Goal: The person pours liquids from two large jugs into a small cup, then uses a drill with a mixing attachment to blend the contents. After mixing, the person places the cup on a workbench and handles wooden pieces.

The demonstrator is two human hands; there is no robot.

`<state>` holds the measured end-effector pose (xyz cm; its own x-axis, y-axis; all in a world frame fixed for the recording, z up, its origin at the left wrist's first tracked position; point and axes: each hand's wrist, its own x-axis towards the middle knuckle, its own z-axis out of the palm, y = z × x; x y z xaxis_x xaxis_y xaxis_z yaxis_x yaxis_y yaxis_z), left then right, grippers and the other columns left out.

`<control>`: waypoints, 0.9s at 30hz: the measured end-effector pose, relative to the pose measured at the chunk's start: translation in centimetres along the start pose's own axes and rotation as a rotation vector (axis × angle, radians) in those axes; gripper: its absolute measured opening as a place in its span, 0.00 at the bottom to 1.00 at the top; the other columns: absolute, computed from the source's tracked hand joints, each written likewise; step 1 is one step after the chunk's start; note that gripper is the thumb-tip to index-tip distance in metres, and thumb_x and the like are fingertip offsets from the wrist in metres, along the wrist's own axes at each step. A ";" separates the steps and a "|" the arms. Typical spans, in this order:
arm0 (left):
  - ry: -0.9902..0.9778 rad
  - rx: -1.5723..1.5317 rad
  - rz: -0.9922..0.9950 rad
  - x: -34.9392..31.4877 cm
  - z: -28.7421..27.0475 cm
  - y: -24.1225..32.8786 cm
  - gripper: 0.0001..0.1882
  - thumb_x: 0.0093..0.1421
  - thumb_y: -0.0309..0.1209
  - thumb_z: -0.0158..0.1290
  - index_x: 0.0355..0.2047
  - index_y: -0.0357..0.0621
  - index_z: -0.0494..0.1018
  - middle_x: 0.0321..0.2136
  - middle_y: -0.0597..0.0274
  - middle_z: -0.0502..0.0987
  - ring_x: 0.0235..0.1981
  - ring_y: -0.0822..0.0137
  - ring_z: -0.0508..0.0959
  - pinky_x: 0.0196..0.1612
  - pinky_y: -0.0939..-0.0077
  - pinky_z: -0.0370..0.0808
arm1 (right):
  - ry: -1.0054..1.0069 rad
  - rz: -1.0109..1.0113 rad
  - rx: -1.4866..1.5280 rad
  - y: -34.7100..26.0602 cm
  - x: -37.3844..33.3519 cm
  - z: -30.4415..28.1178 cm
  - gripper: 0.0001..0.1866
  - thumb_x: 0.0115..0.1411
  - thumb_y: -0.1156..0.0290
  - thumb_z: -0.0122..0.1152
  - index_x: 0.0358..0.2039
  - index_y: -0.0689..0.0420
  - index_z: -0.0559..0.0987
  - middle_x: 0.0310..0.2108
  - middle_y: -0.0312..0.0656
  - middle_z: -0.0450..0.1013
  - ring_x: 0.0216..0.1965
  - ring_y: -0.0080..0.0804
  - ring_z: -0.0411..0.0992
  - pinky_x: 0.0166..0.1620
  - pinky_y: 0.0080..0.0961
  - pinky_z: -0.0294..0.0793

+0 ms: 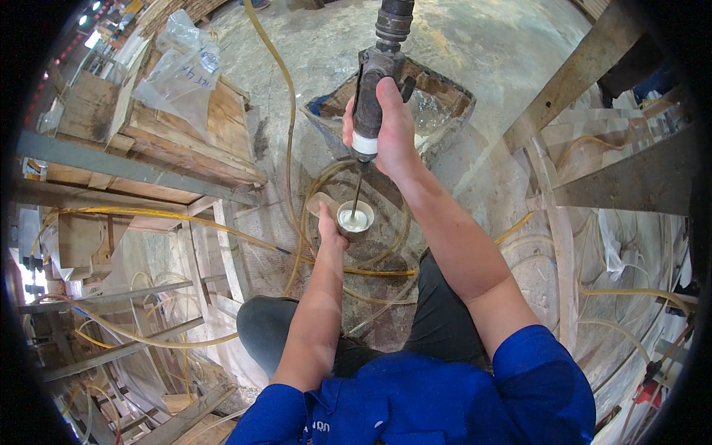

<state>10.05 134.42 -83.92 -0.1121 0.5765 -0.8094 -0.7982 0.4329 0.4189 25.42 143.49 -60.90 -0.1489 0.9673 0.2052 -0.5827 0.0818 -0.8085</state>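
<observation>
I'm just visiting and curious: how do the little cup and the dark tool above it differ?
The cup is small, round, open-topped and holds white liquid; the tool is long, dark and upright. The left hand grips the cup from the side, the right hand wraps the tool. Both are hand-held, joined by the tool's thin rod.

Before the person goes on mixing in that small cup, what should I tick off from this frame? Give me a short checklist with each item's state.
1. Left hand grips the small cup: ok, fingers wrap its side.
2. Right hand holds the power tool firmly: ok, closed around its body.
3. Thin rod sits inside the cup: ok, its tip dips into the white liquid.
4. Cup upright, nothing spilling: ok, rim looks level.
5. Yellow hose away from the rod: ok, it lies on the floor below.
6. Tool running or stopped: cannot tell.
</observation>
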 end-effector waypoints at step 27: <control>-0.062 0.037 -0.021 -0.3 0.3 -0.1 0.35 0.57 0.62 0.40 0.53 0.48 0.62 0.48 0.57 0.70 0.49 0.53 0.70 0.53 0.51 0.64 | 0.054 0.021 -0.028 -0.2 0.4 -0.4 0.32 0.58 0.40 0.44 0.25 0.61 0.72 0.13 0.42 0.68 0.13 0.28 0.67 0.20 0.23 0.67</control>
<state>10.37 134.41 -83.61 -0.0578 0.6085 -0.7914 -0.7777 0.4696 0.4179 25.77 143.91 -60.84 -0.1172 0.9804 0.1583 -0.5572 0.0670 -0.8277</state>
